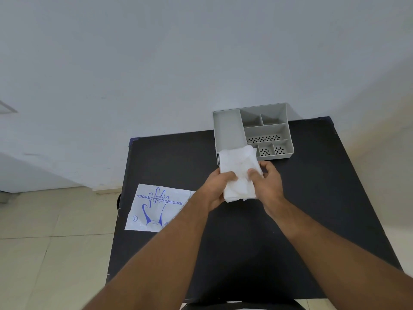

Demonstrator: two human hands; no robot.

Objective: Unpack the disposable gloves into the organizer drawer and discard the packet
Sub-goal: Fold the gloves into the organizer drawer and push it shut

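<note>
Both hands, left (218,186) and right (268,182), pinch the gloves (238,173) before the organizer (228,130) (compartments empty); packet (156,209) lies flat.

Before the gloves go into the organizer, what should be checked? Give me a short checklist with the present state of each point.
1. Gloves held firmly: ok. The left hand and right hand both grip the stack of gloves.
2. Gloves out of the packet: ok. The packet lies flat on the table, left of the hands.
3. Long compartment free: ok where visible. The organizer shows nothing inside; its near end is hidden by the gloves.
4. Drawer open: cannot tell. The gloves cover the organizer's front.
5. Stack fits the compartment: cannot tell.
6. Bin for the packet: cannot tell, none in view.
</note>
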